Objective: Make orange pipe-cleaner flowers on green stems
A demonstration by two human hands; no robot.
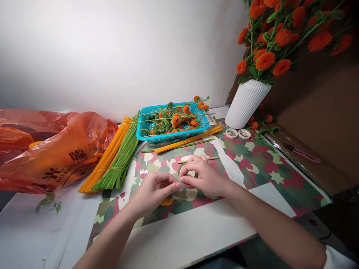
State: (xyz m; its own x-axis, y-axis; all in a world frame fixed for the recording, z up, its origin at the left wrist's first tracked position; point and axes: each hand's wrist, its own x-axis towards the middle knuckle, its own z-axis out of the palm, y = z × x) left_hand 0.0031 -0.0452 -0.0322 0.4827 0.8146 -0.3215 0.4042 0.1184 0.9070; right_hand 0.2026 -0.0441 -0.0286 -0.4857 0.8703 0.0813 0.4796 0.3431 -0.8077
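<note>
My left hand (155, 190) is closed in a pinch, thumb against fingertips, over the patterned mat. Its fingertips meet those of my right hand (203, 175), which is also pinched shut. A tiny greenish bit shows between them; what it is I cannot make out. Just below my left hand an orange fuzzy piece (167, 200) lies on the mat, partly hidden. Behind my right hand is a green ring-shaped item (181, 170), mostly covered by the fingers. A thin brown stick (212, 158) lies beyond the knuckles.
A blue basket (172, 139) holds orange pipe-cleaner flowers. Left of it are green pipe cleaners (120, 160), yellow pipe cleaners (105, 158) and an orange plastic bag (70, 153). Right are white tape rolls (231, 133), a white vase (246, 104) of flowers and a pink-handled tool (305, 154).
</note>
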